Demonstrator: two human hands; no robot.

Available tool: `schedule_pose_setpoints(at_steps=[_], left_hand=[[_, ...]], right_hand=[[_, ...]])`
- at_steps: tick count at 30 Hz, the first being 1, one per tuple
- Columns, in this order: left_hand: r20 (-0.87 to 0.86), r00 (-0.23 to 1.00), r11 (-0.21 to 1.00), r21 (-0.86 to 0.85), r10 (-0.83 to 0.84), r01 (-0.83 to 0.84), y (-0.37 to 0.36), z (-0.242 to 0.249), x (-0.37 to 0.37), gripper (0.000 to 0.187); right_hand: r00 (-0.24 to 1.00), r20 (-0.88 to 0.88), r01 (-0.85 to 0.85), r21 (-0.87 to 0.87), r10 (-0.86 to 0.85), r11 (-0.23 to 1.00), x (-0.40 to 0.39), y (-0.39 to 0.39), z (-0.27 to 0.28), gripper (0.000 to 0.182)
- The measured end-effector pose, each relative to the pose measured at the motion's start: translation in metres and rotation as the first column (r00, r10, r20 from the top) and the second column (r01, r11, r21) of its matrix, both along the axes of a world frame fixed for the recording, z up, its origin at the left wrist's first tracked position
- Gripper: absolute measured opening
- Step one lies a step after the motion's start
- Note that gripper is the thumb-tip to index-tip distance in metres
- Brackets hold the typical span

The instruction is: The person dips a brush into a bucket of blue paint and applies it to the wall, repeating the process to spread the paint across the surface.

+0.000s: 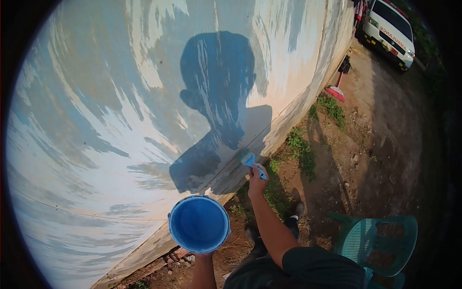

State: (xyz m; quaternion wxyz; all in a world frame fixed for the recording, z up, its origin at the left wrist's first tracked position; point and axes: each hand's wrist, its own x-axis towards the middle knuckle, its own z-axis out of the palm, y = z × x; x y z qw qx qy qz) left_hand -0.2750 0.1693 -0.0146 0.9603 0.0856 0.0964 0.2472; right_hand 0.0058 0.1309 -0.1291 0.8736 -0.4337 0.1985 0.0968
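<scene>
My right hand (258,181) is closed around the blue handle of a paintbrush (249,160). The brush's bristles are at the lower part of the wall (110,125), which is streaked with pale blue and white. My left hand (204,257) holds up a round blue paint bucket (199,222) from beneath, and its fingers are hidden under the bucket. The inside of the bucket is coated in blue. A shadow of a head and shoulders falls across the wall just above the bucket and brush.
A green plastic chair (380,243) stands on the dirt at the lower right. Weeds (301,147) grow along the wall's base. Further back lies a red broom (336,92), and a white ambulance (389,32) is parked at the top right.
</scene>
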Motion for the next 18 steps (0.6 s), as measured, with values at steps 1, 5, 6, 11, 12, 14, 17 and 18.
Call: schedule_pose_setpoints(at_steps=[1,5,6,11,12,14,17,18], left_hand=[[0.002,1.0,1.0,-0.002,0.0,0.0,-0.002,0.0,-0.002,0.066],[0.016,1.0,1.0,-0.011,-0.009,0.009,-0.006,-0.001,-0.003,0.065],[0.016,1.0,1.0,-0.016,-0.01,0.01,-0.007,-0.002,-0.008,0.065],[-0.14,0.98,0.975,-0.152,0.139,-0.16,-0.001,-0.018,-0.014,0.063],[-0.139,0.981,0.977,-0.15,0.133,-0.154,-0.001,-0.014,-0.012,0.063],[0.048,0.999,1.0,0.021,-0.019,0.018,-0.003,-0.001,-0.01,0.062],[0.007,1.0,1.0,0.006,0.03,-0.03,-0.003,-0.003,-0.013,0.062],[0.005,0.999,0.999,0.002,0.035,-0.035,-0.002,-0.008,-0.019,0.062]], right_hand=[[1.0,-0.002,-0.001,0.0,0.001,1.0,-0.001,0.006,0.002,0.019],[0.998,0.063,-0.026,0.077,0.021,0.997,-0.017,0.053,0.038,0.018],[0.996,0.088,-0.037,0.102,0.028,0.994,-0.024,0.055,0.049,0.018],[0.969,0.225,-0.12,0.085,0.098,0.989,-0.048,0.01,0.076,0.016],[0.987,0.153,-0.064,0.071,0.053,0.995,-0.047,0.011,0.064,0.015],[0.997,0.082,-0.01,0.053,0.006,0.999,-0.042,0.022,0.034,0.014],[1.0,-0.017,0.016,0.012,-0.016,1.0,-0.034,0.054,0.011,0.02],[0.999,-0.03,0.008,-0.046,-0.01,0.999,-0.032,0.072,0.022,0.019]])
